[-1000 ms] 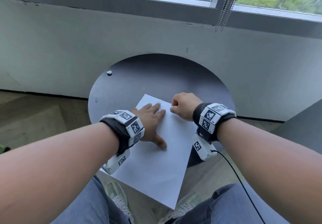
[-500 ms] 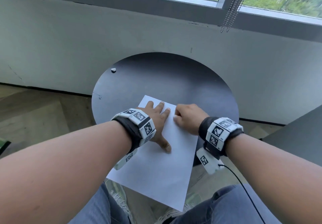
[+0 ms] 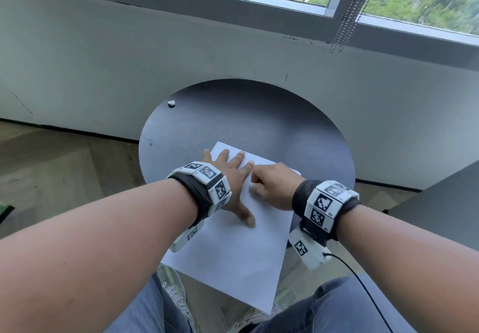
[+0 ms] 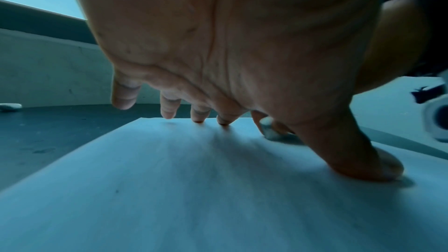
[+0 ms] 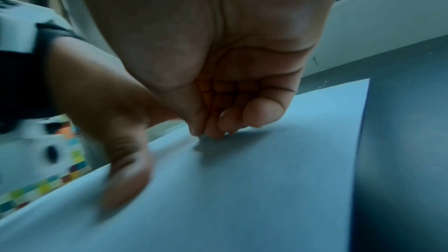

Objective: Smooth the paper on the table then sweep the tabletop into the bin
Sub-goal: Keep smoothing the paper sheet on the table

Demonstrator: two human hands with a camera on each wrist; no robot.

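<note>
A white sheet of paper [image 3: 233,260] lies on the round dark table [image 3: 259,120] and overhangs its near edge. My left hand [image 3: 230,177] presses flat on the sheet's far left part, fingers spread and thumb out toward me; the left wrist view shows the fingertips [image 4: 198,116] on the paper [image 4: 194,189]. My right hand [image 3: 272,185] is curled just right of it, knuckles up. Its thumb and fingertips pinch a small white scrap [image 3: 252,186] [image 4: 269,129] against the paper [image 5: 266,189]. A second white scrap [image 3: 171,103] lies near the table's far left rim.
A grey wall stands right behind the table, under a window with hanging bead chains [image 3: 347,22]. A dark surface [image 3: 445,203] sits at the right. Wood floor lies to the left. My knees in jeans are under the paper's overhang. No bin shows.
My right hand has slid from the paper's far right edge inward, close beside the left index finger. The left hand stays pressed on the sheet. The head view has shifted slightly.
</note>
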